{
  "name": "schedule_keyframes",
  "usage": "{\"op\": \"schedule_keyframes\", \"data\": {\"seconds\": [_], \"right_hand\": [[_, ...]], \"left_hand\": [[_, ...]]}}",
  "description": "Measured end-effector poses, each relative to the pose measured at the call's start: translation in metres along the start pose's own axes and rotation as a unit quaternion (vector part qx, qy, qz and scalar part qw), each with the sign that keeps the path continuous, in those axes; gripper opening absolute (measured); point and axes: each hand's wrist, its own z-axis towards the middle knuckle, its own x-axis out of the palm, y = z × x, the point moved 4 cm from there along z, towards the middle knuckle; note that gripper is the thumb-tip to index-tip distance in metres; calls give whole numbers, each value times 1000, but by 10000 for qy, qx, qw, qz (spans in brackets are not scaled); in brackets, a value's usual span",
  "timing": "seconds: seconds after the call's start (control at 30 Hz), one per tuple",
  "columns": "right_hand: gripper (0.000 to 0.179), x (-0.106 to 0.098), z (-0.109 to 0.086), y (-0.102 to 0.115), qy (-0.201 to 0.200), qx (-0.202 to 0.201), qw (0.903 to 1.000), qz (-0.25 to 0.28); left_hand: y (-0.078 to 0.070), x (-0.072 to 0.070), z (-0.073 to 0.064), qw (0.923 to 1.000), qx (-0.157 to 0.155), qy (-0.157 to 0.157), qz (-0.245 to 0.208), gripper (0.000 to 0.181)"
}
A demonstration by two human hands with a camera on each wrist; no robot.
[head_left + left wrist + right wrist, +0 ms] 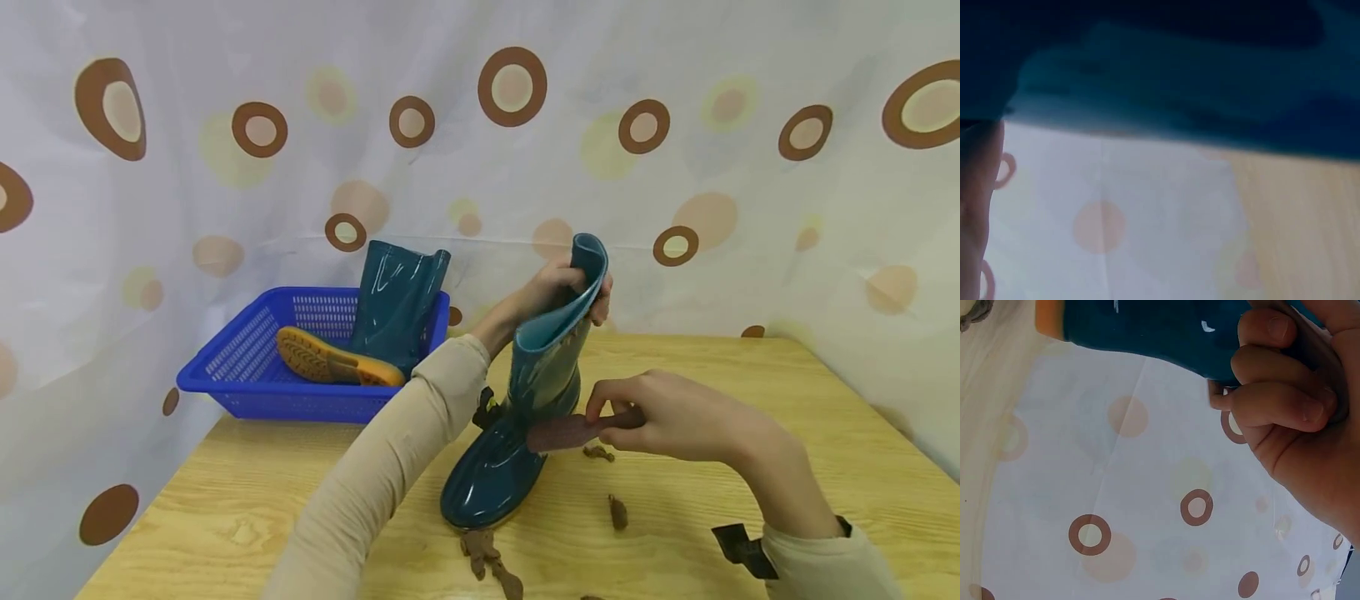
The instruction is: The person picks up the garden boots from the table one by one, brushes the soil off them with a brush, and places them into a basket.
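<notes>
A dark teal rubber boot [491, 479] stands on the table with its toe toward me and its shaft leaning right. My left hand [555, 287] grips the shaft near its open top, with fingertips showing on the far side. In the left wrist view the boot [1166, 87] fills the upper part, dark and blurred. My right hand [667, 417] pinches the handle of a flat, brown, paddle-shaped tool [562, 433], whose wide end lies against the boot's ankle. The right wrist view shows curled fingers of the right hand [1285, 394] beside the boot [1147, 328] and its orange sole edge [1049, 319].
A blue plastic basket [292, 406] at the left holds another teal boot [393, 300], its yellow-orange sole [337, 362] showing. Brown clumps [483, 550] lie by the toe, with smaller brown bits [617, 512] to the right. A patterned curtain [450, 167] hangs behind the wooden table [750, 417].
</notes>
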Motion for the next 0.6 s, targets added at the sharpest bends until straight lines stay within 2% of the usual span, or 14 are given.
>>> {"op": "schedule_keyframes", "data": {"seconds": [0.1, 0.17, 0.27, 0.33, 0.53, 0.6], "right_hand": [[12, 1, 2, 3, -106, -123, 9998, -94], [11, 2, 3, 3, -147, -164, 9996, -151], [12, 4, 5, 3, -157, -157, 9996, -188], [12, 5, 6, 2, -181, -161, 9994, -259], [13, 5, 6, 2, -227, -161, 9988, -402], [14, 5, 6, 2, -228, -145, 9988, -419]], "left_hand": [[7, -7, -8, 9997, 142, 188, 28, 25], [12, -9, -14, 9998, -67, 138, 141, 33], [16, -10, -20, 9978, -419, -47, 514, 43], [16, -10, -22, 9960, -539, -154, 695, 47], [10, -12, -27, 9933, -543, -428, 924, 58], [8, -15, -31, 9905, -655, -657, 1016, 63]]}}
